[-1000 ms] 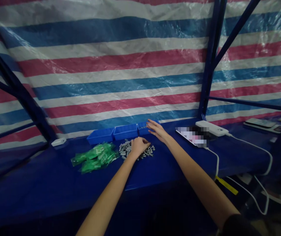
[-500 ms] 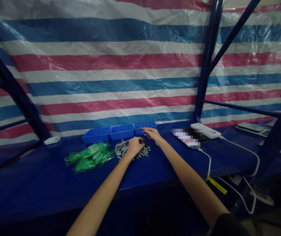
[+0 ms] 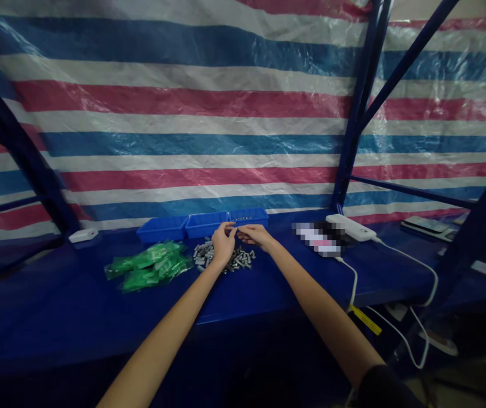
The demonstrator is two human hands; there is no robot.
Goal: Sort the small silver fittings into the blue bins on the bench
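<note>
Over a pile of small grey metal parts (image 3: 243, 260), the fingertips of both hands meet. My left hand (image 3: 223, 246) is closed, its thumb and fingers pinched toward the right. From the other side my right hand (image 3: 257, 235) is closed too, fingertips pressed together against the left ones. Whatever sits between them is too small to make out. Just behind stand three blue bins in a row: a left bin (image 3: 161, 230), a middle bin (image 3: 204, 225) and a right bin (image 3: 253, 217) with small pieces in it. Green plastic packets (image 3: 151, 265) lie heaped to the left.
On the right of the blue table (image 3: 268, 300) lie a phone with a blurred screen (image 3: 317, 241) and a white power bank (image 3: 350, 228) with white cables hanging off the front edge. A small white device (image 3: 83, 236) rests at the left. Blue posts (image 3: 355, 124) and striped sheeting stand behind.
My right hand has come down and left from near the right bin to meet my left hand. The left hand has lifted slightly from the pile. The view has shifted a little.
</note>
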